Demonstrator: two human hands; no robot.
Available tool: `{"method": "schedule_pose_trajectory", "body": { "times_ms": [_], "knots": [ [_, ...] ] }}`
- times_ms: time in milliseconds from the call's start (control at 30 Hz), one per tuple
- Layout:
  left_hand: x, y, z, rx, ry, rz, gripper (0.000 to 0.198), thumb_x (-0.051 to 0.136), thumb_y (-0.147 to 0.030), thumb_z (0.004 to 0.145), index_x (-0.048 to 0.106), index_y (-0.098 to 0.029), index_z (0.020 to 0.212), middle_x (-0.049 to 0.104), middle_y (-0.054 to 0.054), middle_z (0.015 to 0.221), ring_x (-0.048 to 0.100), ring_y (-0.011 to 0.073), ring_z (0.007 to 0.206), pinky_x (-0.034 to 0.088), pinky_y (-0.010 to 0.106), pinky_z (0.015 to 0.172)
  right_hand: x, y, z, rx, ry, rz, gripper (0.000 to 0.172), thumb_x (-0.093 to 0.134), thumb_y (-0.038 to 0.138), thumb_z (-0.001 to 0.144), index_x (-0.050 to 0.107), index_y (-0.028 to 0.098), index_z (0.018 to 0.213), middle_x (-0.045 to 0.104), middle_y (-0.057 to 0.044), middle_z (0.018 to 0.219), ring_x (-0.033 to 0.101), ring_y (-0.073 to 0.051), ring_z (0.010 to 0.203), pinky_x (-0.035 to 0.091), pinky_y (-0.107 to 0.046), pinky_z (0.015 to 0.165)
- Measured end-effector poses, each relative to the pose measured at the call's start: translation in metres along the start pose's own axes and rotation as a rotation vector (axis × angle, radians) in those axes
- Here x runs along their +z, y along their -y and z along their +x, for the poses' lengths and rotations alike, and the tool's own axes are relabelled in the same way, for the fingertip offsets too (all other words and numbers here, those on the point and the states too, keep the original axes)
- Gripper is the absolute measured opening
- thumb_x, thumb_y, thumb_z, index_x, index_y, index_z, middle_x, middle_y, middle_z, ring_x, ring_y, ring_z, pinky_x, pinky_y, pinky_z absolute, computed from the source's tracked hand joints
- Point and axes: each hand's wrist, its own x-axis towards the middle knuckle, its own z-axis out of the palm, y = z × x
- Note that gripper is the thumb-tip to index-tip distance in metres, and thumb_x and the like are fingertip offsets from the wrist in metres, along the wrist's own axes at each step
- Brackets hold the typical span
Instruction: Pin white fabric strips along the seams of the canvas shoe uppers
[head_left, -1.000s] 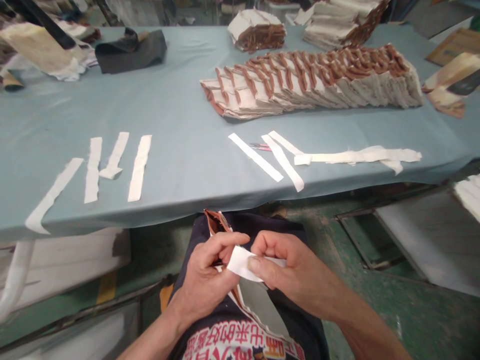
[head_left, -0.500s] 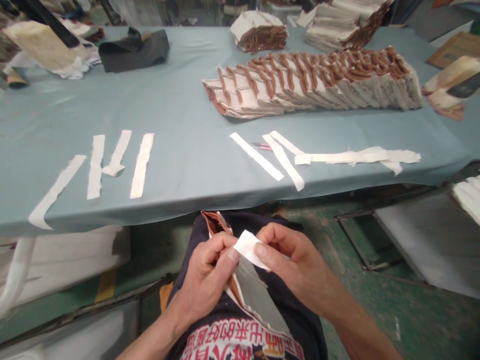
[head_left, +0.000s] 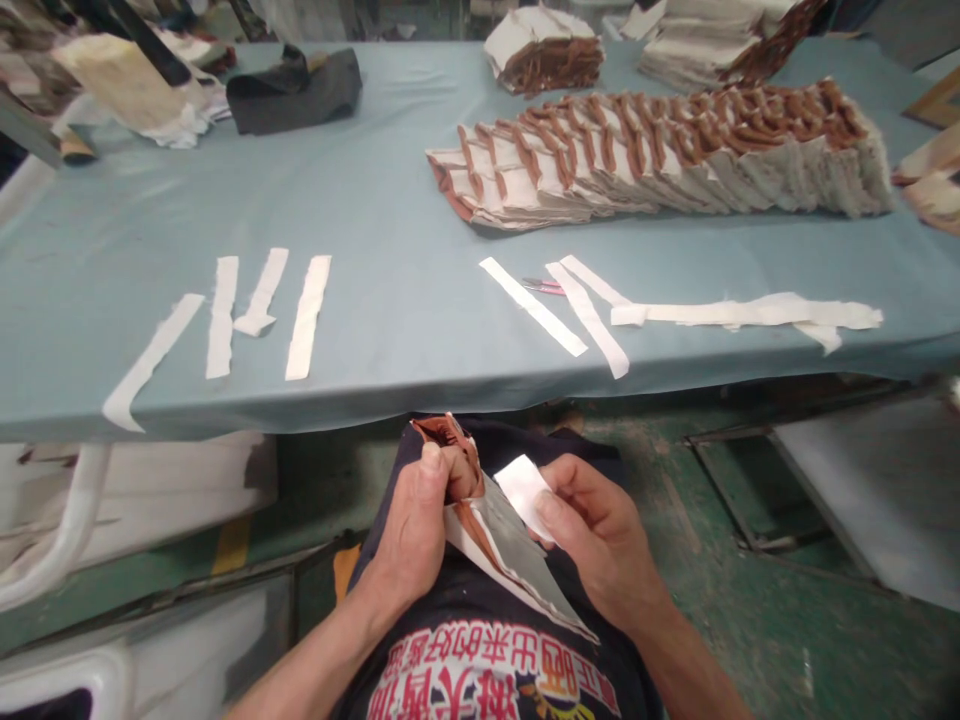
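Note:
My left hand (head_left: 420,520) grips the edge of a brown and off-white sewn fabric piece (head_left: 517,560) lying across my lap, its fingers partly inside the brown opening. My right hand (head_left: 592,520) pinches a small white strip (head_left: 523,490) between thumb and fingers, just right of that piece. The strip's lower end is hidden by the thumb. On the table ahead lie several loose white strips, one of them a straight strip (head_left: 307,318) at left and another a slanted strip (head_left: 534,307) nearer the middle.
A long fanned row of brown and white pieces (head_left: 660,160) spans the blue-covered table (head_left: 390,230). Behind it stand two stacks, one a smaller stack (head_left: 544,50). A dark folded cloth (head_left: 294,95) lies at the back left. A pink-handled tool (head_left: 544,287) rests among the strips.
My left hand has let go of the white strip and taken hold of the fabric piece's brown edge. My right hand keeps the strip, now slightly further right. The view has shifted a little.

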Motion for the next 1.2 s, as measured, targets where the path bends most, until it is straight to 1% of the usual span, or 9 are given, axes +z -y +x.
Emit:
{"method": "schedule_pose_trajectory", "body": {
  "times_ms": [100,233,433,633,733,833,933,1067,1200],
  "knots": [
    [-0.011,0.003,-0.006,0.048,0.096,0.031,0.054,0.027,-0.055,0.108,0.043,-0.021,0.069,0.047,-0.001,0.071,0.04,0.0168,0.069,0.035,0.032,0.069,0.006,-0.019,-0.007,0.077,-0.02,0.057,0.035,0.068,0.05,0.094,0.058,0.02,0.079,0.048,0.007,0.055,0.037,-0.008,0.048,0.031,-0.02,0.048],
    [-0.025,0.002,-0.018,-0.021,0.271,0.037,0.034,0.056,-0.046,0.096,0.048,-0.02,0.076,0.046,-0.002,0.074,0.039,0.0147,0.069,0.034,0.028,0.064,0.018,-0.048,-0.012,0.155,-0.04,0.123,0.044,0.071,0.059,0.091,0.055,0.02,0.078,0.046,0.008,0.055,0.034,-0.007,0.049,0.027,-0.02,0.047],
    [-0.039,0.007,-0.029,-0.109,0.375,0.261,0.028,0.055,-0.039,0.098,0.056,-0.018,0.08,0.053,-0.001,0.075,0.045,0.0143,0.07,0.038,0.027,0.067,0.029,-0.081,-0.013,0.262,0.0,0.284,0.045,0.067,0.063,0.091,0.052,0.022,0.082,0.038,0.011,0.054,0.023,-0.006,0.046,0.018,-0.021,0.044],
    [-0.052,0.01,-0.038,-0.051,0.427,0.435,0.031,0.053,-0.039,0.103,0.065,-0.016,0.085,0.068,0.005,0.089,0.059,0.0179,0.083,0.045,0.029,0.081,0.031,-0.085,-0.012,0.288,0.035,0.282,0.045,0.068,0.063,0.09,0.052,0.021,0.082,0.042,0.009,0.056,0.024,-0.006,0.046,0.018,-0.02,0.044],
    [-0.05,0.012,-0.043,-0.108,0.418,0.341,0.034,0.053,-0.042,0.102,0.066,-0.015,0.086,0.068,0.005,0.087,0.058,0.0173,0.08,0.046,0.028,0.076,0.029,-0.077,-0.011,0.27,0.017,0.245,0.046,0.068,0.063,0.089,0.052,0.022,0.08,0.043,0.009,0.056,0.025,-0.006,0.046,0.019,-0.021,0.044],
    [-0.043,0.01,-0.038,-0.157,0.285,0.216,0.039,0.059,-0.048,0.099,0.066,-0.015,0.08,0.063,0.002,0.078,0.054,0.0154,0.073,0.044,0.026,0.071,0.022,-0.056,-0.01,0.222,-0.005,0.182,0.042,0.07,0.058,0.089,0.054,0.021,0.079,0.047,0.008,0.056,0.032,-0.007,0.048,0.026,-0.021,0.047],
    [-0.03,-0.002,-0.024,-0.115,0.163,0.129,0.043,0.066,-0.052,0.093,0.061,-0.016,0.071,0.057,-0.001,0.07,0.046,0.0129,0.065,0.04,0.024,0.065,0.013,-0.021,-0.012,0.114,-0.015,-0.007,0.032,0.068,0.045,0.09,0.055,0.021,0.074,0.047,0.007,0.054,0.037,-0.009,0.049,0.029,-0.021,0.048],
    [-0.013,-0.033,-0.005,-0.073,0.183,0.02,0.046,0.065,-0.055,0.093,0.059,-0.016,0.069,0.053,-0.001,0.067,0.042,0.012,0.062,0.036,0.024,0.06,0.011,0.027,-0.016,-0.043,-0.017,-0.277,0.025,0.065,0.03,0.085,0.053,0.022,0.065,0.043,0.008,0.051,0.034,-0.008,0.044,0.024,-0.022,0.043],
    [-0.001,-0.05,0.003,-0.104,0.208,-0.089,0.049,0.06,-0.057,0.095,0.058,-0.016,0.068,0.046,-0.003,0.063,0.035,0.0107,0.058,0.03,0.023,0.053,0.014,0.047,-0.016,-0.195,-0.135,-0.514,0.027,0.066,0.029,0.087,0.054,0.022,0.064,0.045,0.008,0.048,0.036,-0.007,0.041,0.024,-0.022,0.041]
  ]
}}
